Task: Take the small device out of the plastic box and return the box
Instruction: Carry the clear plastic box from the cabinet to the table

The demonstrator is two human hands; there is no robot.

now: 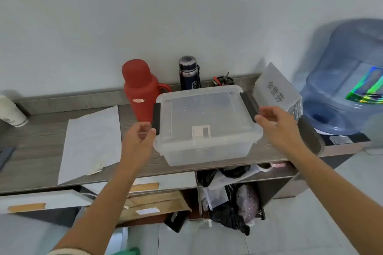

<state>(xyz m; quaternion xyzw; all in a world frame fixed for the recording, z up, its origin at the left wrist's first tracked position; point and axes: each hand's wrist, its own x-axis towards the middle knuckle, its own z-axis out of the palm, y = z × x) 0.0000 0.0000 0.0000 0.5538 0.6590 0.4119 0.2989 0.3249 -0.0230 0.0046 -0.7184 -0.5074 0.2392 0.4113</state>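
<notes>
A clear plastic box [207, 147] with its lid on and two black side latches stands at the front of the grey wooden countertop [37, 151]. A small white piece shows through the lid near its front edge; the device itself cannot be made out. My left hand [138, 136] is at the left latch, fingers curled and touching its lower end. Beside the right latch my right hand [277, 124] has its fingers apart, close to the box and holding nothing.
Behind the box stand a red thermos [141, 91] and a dark bottle [188, 72]. A name sign [275, 91] and a blue water jug [348, 80] are at the right. Sheets of paper [91, 143] lie at the left. Open drawers and bags fill the space below.
</notes>
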